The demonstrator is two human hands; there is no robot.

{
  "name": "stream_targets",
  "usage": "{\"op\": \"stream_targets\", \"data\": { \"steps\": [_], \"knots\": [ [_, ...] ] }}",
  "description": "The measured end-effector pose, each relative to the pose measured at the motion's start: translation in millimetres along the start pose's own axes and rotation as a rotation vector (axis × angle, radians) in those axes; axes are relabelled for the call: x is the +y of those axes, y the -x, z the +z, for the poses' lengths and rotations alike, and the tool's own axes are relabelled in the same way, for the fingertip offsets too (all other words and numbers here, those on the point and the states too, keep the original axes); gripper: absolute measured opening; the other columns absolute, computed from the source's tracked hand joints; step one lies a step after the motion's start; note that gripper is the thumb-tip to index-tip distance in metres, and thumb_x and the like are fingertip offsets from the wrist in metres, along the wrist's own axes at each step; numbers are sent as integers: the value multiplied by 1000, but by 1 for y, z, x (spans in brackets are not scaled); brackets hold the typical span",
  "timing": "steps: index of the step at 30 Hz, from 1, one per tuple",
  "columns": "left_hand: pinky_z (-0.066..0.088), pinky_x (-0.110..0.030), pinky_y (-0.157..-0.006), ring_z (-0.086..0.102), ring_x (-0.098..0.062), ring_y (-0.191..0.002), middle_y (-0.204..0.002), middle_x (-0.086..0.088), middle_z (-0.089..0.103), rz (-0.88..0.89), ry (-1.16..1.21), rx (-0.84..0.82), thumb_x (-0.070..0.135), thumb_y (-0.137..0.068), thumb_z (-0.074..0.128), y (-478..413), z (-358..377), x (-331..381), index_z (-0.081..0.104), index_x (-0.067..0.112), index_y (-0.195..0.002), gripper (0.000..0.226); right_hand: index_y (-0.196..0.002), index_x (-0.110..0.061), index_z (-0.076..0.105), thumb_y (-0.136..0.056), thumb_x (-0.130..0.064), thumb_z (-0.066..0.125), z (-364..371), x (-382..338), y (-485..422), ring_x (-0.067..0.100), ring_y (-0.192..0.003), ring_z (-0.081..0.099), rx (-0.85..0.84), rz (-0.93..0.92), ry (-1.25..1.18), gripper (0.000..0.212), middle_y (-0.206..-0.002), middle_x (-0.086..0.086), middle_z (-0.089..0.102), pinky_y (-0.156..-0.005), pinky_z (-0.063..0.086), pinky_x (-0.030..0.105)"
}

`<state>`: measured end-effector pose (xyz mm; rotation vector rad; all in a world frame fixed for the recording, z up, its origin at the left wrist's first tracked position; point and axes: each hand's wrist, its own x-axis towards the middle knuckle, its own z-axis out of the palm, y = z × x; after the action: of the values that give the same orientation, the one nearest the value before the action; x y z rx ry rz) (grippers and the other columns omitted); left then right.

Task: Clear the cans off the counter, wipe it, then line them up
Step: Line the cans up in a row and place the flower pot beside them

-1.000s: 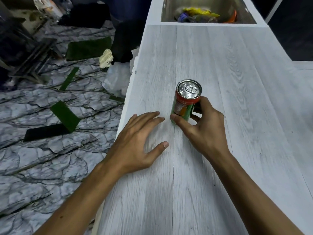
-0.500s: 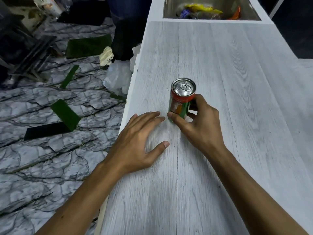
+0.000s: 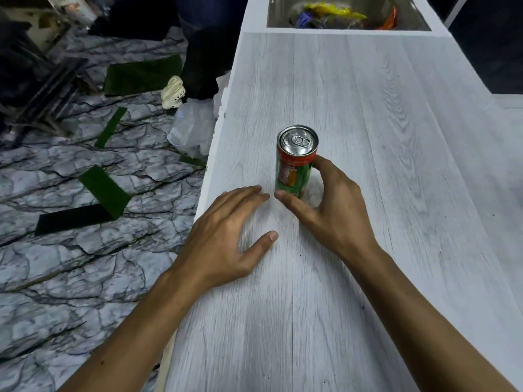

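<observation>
One red and green can (image 3: 294, 168) with a silver top stands upright on the white wood-grain counter (image 3: 396, 165), near its left edge. My right hand (image 3: 331, 210) wraps its lower half: the thumb presses the base on the near side and the fingers curl around the right and back. My left hand (image 3: 226, 236) lies flat on the counter just left of the can, palm down with the fingers spread and nothing in it. Its fingertips almost meet my right thumb.
A steel sink (image 3: 418, 22) at the counter's far end holds colourful wrappers (image 3: 334, 12). The counter's left edge drops to a marble-pattern floor (image 3: 70, 264) strewn with green strips (image 3: 104, 190) and a plastic bag (image 3: 192, 128). A person's dark legs (image 3: 203, 52) stand beside the counter.
My right hand has shifted the can a little to the left, closer to my left hand, and the can now stands straighter. My left hand has stayed flat in place.
</observation>
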<state>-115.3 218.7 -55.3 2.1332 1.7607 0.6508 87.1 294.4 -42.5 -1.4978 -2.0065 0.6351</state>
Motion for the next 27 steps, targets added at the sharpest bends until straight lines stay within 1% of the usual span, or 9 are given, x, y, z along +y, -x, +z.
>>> {"op": "stream_targets", "data": {
  "steps": [3, 5, 8, 10, 13, 17, 20, 23, 27],
  "knots": [
    [34, -32, -119, 35, -7, -147, -158, 10, 44, -7, 1, 2, 60, -96, 54, -3, -1, 4, 49, 27, -149, 63, -156, -23, 36, -85, -75, 58, -9, 3, 6, 17, -145, 40, -64, 25, 85, 91, -158, 0, 44, -108, 38, 32],
    [35, -35, -119, 37, -8, -146, -157, 8, 45, -4, -15, 1, 59, -96, 54, -3, -1, 6, 49, 25, -149, 63, -158, -22, 33, -87, -77, 50, -13, 3, 10, 17, -150, 31, -122, 24, 147, 91, -163, 0, 35, -114, 36, 37],
    [34, -34, -119, 38, -8, -145, -156, 8, 46, -8, -40, 1, 59, -95, 54, -1, -2, 8, 50, 25, -148, 63, -160, -25, 28, -92, -79, 35, -18, 1, 19, 13, -156, 11, -210, 21, 211, 88, -169, -4, 20, -122, 23, 38],
    [33, -29, -119, 37, -7, -145, -157, 10, 45, -15, -38, -12, 60, -95, 52, 1, -2, 11, 49, 26, -149, 63, -161, -28, 27, -94, -79, 30, -24, 3, 25, 10, -157, 6, -248, 7, 241, 84, -170, -7, 17, -121, 19, 35],
    [31, -25, -118, 37, -7, -145, -157, 10, 45, -5, -18, -21, 59, -95, 52, 6, 1, 23, 49, 26, -149, 64, -160, -29, 27, -96, -76, 29, -38, 7, 40, 8, -156, 6, -289, -30, 281, 79, -170, -9, 16, -119, 18, 31],
    [33, -28, -118, 37, -7, -146, -157, 11, 45, -2, -12, -23, 60, -96, 52, 12, 3, 41, 46, 28, -151, 65, -160, -31, 28, -97, -74, 30, -57, 10, 59, 8, -154, 17, -313, -89, 302, 76, -168, -10, 22, -114, 17, 25],
    [34, -29, -118, 36, -7, -146, -157, 11, 44, -7, -5, -22, 62, -96, 51, 17, 3, 53, 44, 30, -152, 65, -161, -32, 25, -98, -75, 25, -69, 9, 70, 9, -155, 13, -335, -144, 335, 76, -168, -8, 22, -122, 8, 30],
    [34, -30, -118, 36, -7, -146, -158, 11, 44, 2, 0, -29, 61, -96, 51, 24, 5, 66, 44, 32, -152, 64, -161, -32, 24, -100, -73, 21, -76, 12, 84, 9, -157, 9, -341, -191, 362, 74, -169, -7, 21, -128, 9, 37],
    [33, -31, -120, 34, -6, -147, -159, 12, 42, 10, 8, -53, 59, -97, 51, 35, 10, 82, 43, 32, -153, 62, -161, -32, 24, -99, -73, 20, -85, 21, 104, 9, -157, 9, -346, -196, 370, 74, -169, -7, 21, -128, 9, 36]
  ]
}}
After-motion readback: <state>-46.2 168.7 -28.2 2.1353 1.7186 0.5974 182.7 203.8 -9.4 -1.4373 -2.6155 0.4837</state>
